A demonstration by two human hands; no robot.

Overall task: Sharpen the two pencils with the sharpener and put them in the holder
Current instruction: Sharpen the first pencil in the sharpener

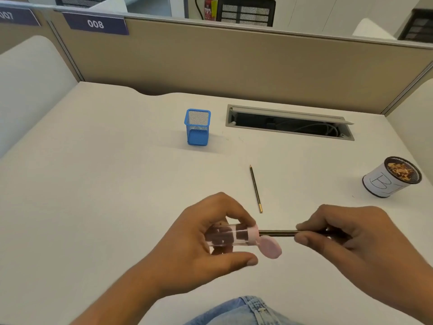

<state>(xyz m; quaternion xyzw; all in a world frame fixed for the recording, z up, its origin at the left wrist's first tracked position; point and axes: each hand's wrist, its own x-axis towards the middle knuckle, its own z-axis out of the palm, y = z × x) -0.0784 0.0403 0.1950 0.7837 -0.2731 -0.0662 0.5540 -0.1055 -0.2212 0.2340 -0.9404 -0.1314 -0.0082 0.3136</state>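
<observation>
Above the counter we grip the sharpener in our left hand and one pencil, pushed into it, in our right hand, while the second pencil lies beyond, well short of the blue holder.

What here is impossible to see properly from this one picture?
- Head view: the tip of the held pencil is hidden inside the sharpener.
- Its back end is covered by the right hand.
- The left hand hides part of the sharpener.
- The bin label is cut off by its curve.
</observation>
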